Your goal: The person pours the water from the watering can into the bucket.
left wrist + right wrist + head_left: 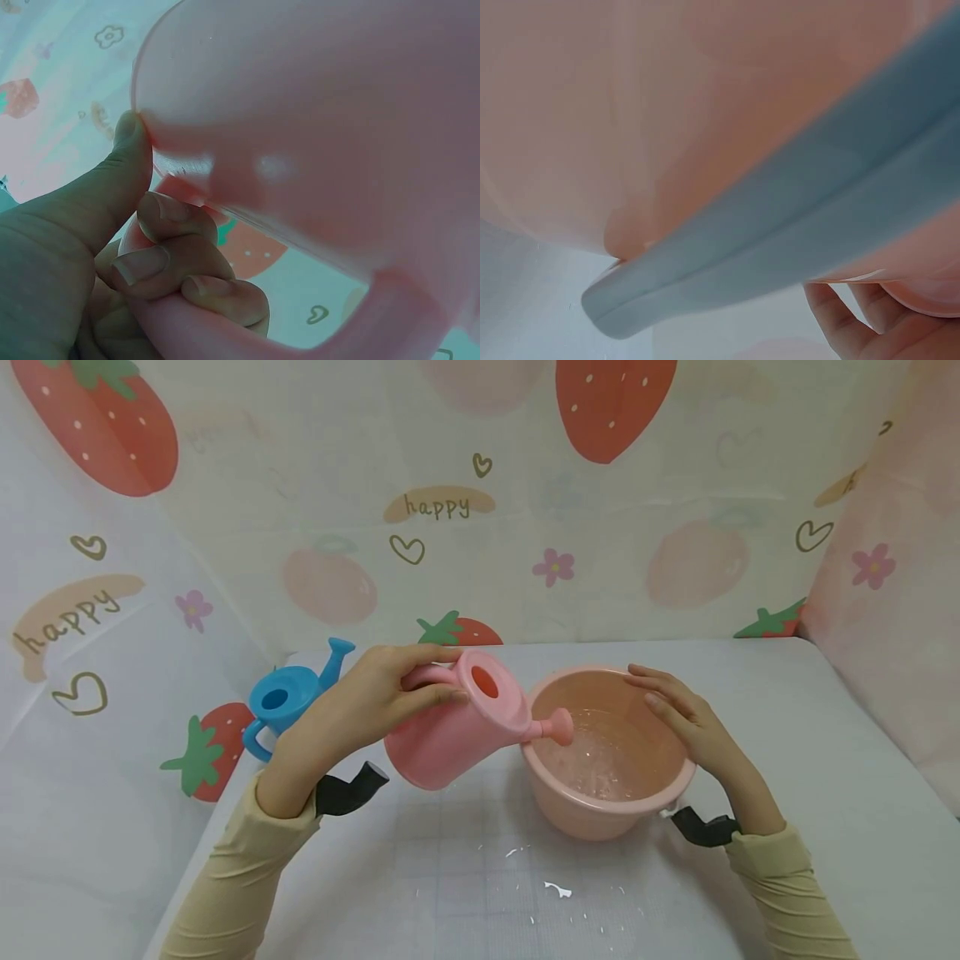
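Note:
My left hand (pixel 405 689) grips the handle of a pink watering can (pixel 450 743), thumb against its body in the left wrist view. The can tilts to the right, its round spout head over the near-left rim of a peach-pink bucket (pixel 592 818). Rippling, bubbly water (pixel 596 760) lies in the bucket. My right hand (pixel 693 718) holds the bucket's far-right rim, fingers laid over it. In the right wrist view, the pale bucket handle (pixel 765 217) crosses in front of the wall, with some fingers (pixel 840 322) beyond it and their tips hidden.
A blue watering can (pixel 288 697) stands at the table's left side, partly behind my left forearm. Water splashes (pixel 557 889) wet the white tabletop in front of the bucket. Strawberry-printed sheets (pixel 442 568) hang behind and at both sides.

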